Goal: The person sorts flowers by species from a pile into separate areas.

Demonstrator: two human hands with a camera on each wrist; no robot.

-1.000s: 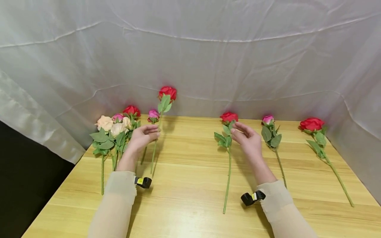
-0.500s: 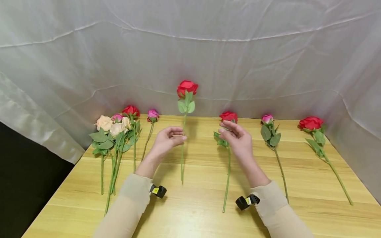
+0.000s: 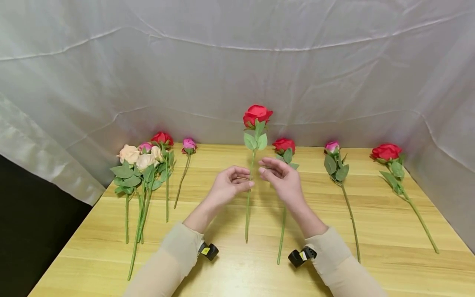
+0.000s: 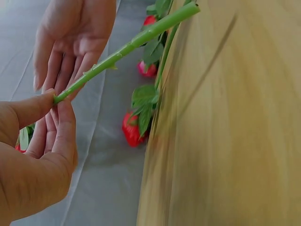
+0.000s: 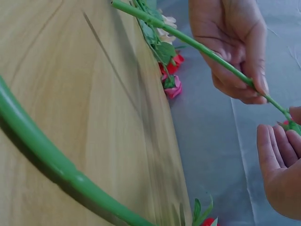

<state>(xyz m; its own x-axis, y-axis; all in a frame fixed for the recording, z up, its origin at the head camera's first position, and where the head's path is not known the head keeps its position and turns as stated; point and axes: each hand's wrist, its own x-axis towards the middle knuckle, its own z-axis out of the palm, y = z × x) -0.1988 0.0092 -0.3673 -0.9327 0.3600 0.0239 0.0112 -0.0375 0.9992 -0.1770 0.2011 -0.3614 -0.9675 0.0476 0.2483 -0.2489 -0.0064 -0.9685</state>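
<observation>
Rose [image 3: 257,117] was lifted, not yet set down.
Left hand [image 3: 227,185] pinched its stem [image 3: 248,214]; right hand [image 3: 285,181], relaxed, held nothing (other roses [image 3: 386,152] lay on table [image 3: 382,222]).

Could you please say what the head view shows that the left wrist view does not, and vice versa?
Only the head view shows the cream roses and wrist cameras. Only the left wrist view shows small thorns on the held rose stem. Both show the left hand pinching that stem, the right hand nearby, and the wooden table.

Left hand [image 3: 227,186] in pinch — right hand [image 3: 285,180] loose
</observation>
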